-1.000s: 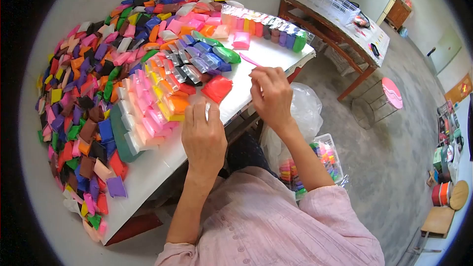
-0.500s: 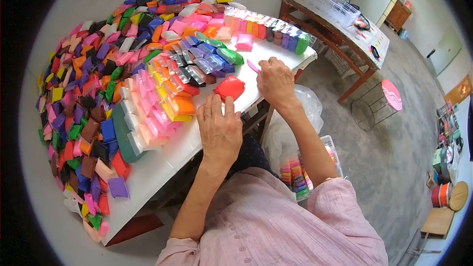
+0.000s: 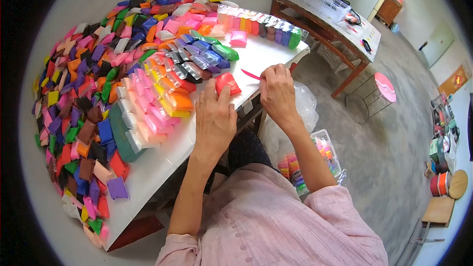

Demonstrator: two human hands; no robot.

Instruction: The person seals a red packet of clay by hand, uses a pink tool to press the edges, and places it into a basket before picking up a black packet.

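My left hand (image 3: pixel 215 123) reaches over the front of the white table (image 3: pixel 170 170), its fingertips on a red packet (image 3: pixel 228 84). Its fingers are spread. To the right, my right hand (image 3: pixel 278 91) is closed on a thin pink tool (image 3: pixel 250 74), which points left over the table. A single pink packet (image 3: pixel 239 39) lies farther back. Rows of packets in clear wrap, including pink ones (image 3: pixel 143 91) and a green one (image 3: pixel 225 51), lie left of the red packet.
A large heap of coloured packets (image 3: pixel 88 133) covers the table's left side. A wrapped row (image 3: pixel 261 27) stands at the back edge. Below right are a plastic bag (image 3: pixel 303 106) and a box of packets (image 3: pixel 325 152). A pink-topped stool (image 3: pixel 385 87) and wooden table (image 3: pixel 354 76) stand beyond.
My left hand has moved up onto the red packet. The pink tool in my right hand now lies at a flatter angle and shows more of its length. The view has shifted slightly.
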